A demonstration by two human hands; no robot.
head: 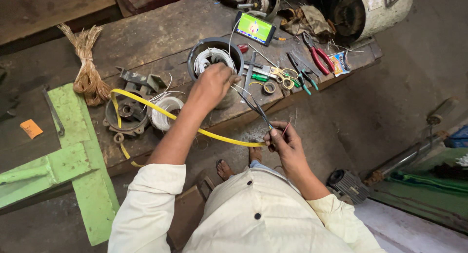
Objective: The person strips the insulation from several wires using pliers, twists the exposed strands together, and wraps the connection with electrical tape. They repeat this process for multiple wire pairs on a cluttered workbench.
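Reaching up toward the middle of the frame, the left hand (213, 82) rests with curled fingers on the rim of a round dark bowl (195, 52) that holds a coil of white wire (210, 57); the fingers are closed over something there, but what they pinch is too small to tell. Lower and right of centre, the right hand (284, 142) is clamped on a pair of thin dark pliers (256, 107), whose tips point up and left toward the bowl, and the same hand grips one end of a long yellow strip (161, 109). That strip runs left across the frame, passing under the left forearm, and curves round above a grey metal motor part (127, 115) on the wooden bench (146, 38). Just beside that part lies a second coil of white wire (165, 112). At the upper left sits a bundle of copper strands (87, 63). Along the top right of the bench lie a phone (254, 28) with a lit green screen, yellow-handled scissors (282, 73), red-handled pliers (319, 56) and green-handled pliers (302, 75). A green metal frame (73, 165) fills the lower left.
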